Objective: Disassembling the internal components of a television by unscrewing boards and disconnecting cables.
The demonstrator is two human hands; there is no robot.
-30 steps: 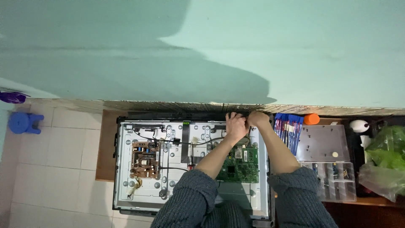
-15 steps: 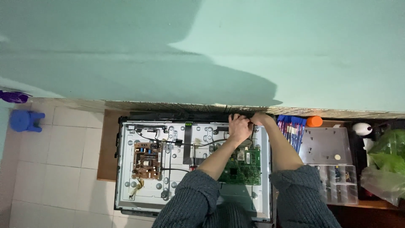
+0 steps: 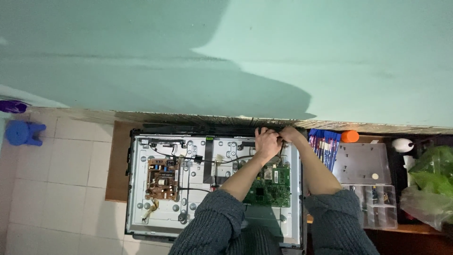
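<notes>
The opened flat-screen panel (image 3: 188, 222) lay back-side up on the floor, its long axis running left to right and its top edge against the wall (image 3: 226, 56). Both hands worked at that far edge, right of centre. The left hand (image 3: 266, 141) was curled closed over a thin black cable (image 3: 282, 150); the right hand (image 3: 289, 135) sat just beside it, touching, fingers bent, though its grip could not be made out. The green circuit board (image 3: 271, 186) lay below the hands, the brown board (image 3: 163, 178) well left.
</notes>
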